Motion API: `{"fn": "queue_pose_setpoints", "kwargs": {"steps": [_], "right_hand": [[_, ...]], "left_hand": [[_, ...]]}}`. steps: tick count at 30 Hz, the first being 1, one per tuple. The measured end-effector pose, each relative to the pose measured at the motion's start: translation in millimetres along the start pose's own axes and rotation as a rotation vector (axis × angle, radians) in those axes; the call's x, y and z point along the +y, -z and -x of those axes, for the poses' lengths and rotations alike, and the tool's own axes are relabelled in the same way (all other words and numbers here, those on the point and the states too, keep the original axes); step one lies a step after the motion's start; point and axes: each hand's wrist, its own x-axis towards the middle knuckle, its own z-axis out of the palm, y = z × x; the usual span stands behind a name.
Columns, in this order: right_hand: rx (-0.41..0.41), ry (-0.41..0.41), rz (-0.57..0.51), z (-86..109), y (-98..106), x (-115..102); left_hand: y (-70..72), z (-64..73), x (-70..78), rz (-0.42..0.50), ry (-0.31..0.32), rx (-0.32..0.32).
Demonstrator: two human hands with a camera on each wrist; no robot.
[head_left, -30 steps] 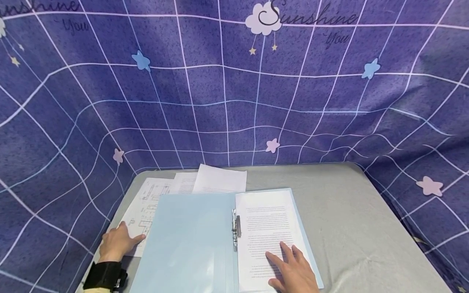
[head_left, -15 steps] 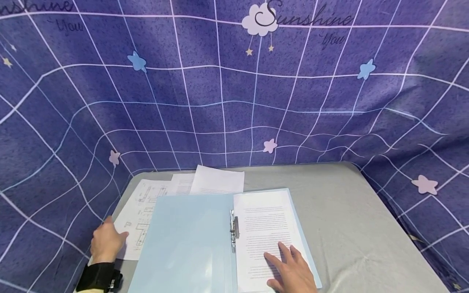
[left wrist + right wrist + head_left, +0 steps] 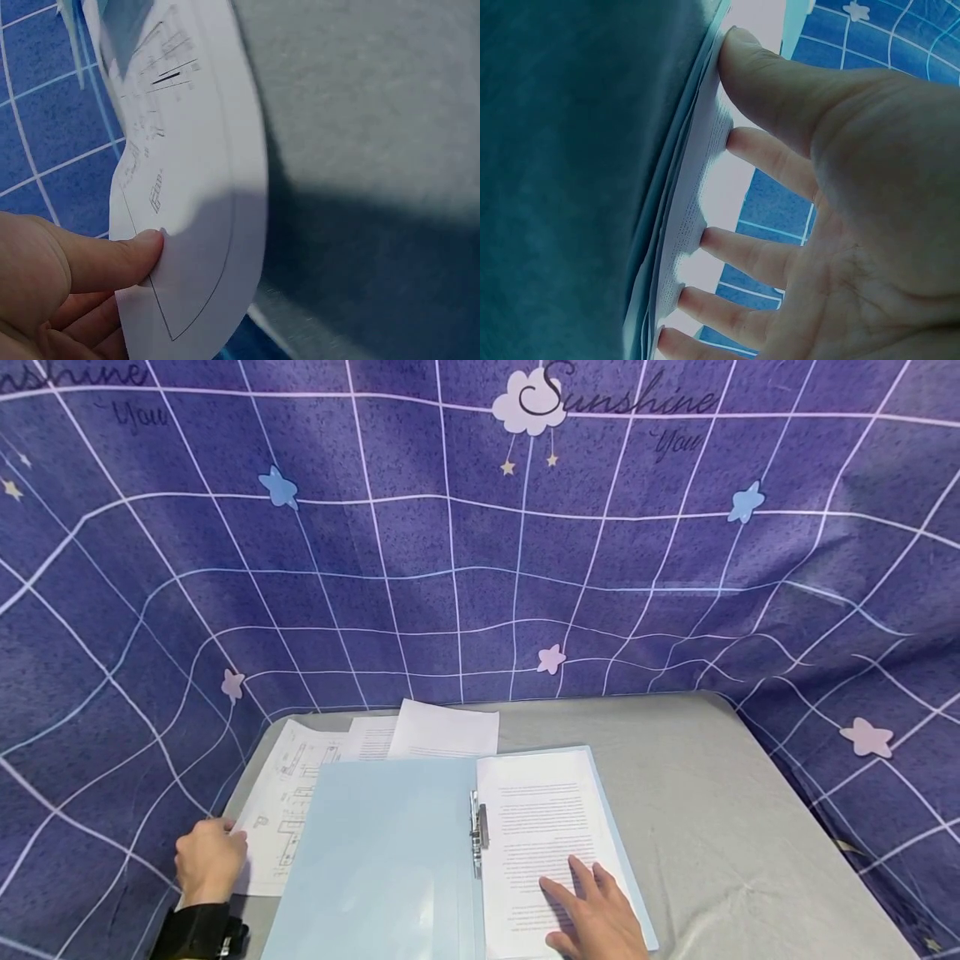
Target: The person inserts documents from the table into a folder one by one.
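Note:
My left hand (image 3: 211,862) pinches the left edge of a sheet printed with line drawings (image 3: 281,810). In the left wrist view the thumb lies on top of that drawing sheet (image 3: 199,172), which bends upward off the table. The sheet's right side is hidden under the left cover of an open light-blue folder (image 3: 375,852). My right hand (image 3: 602,917) rests with spread fingers on the printed pages (image 3: 536,827) in the folder's right half. A metal clip (image 3: 477,835) sits along the folder's spine. In the right wrist view the fingertips touch the printed page (image 3: 694,202).
Two more white sheets (image 3: 446,729) stick out behind the folder's top edge. Grey cloth covers the table (image 3: 697,810). A purple curtain with a grid and stars (image 3: 420,543) hangs behind and at both sides. A black band (image 3: 193,931) is on the left wrist.
The left hand has moved left to the drawing sheet's outer edge, its fingers closing on it, and that edge now lifts. The right hand stays on the pages. The head view has shifted slightly.

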Motion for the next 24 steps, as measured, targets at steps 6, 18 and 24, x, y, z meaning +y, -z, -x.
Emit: {"fn": "queue_pose_setpoints", "kwargs": {"steps": [6,18,24], "right_hand": [[-0.023,-0.004,0.002,0.6,0,-1],[-0.035,-0.002,0.0,1.2,1,-1],[-0.042,-0.014,-0.007,0.7,2,-1]], "left_hand": [[25.8,7.6,23.7,0.025,-0.052,0.119],[91.1,41.2,98.1,0.124,-0.328,0.549],[96.7,53.8,124.9,0.212,-0.389,0.616]]}}
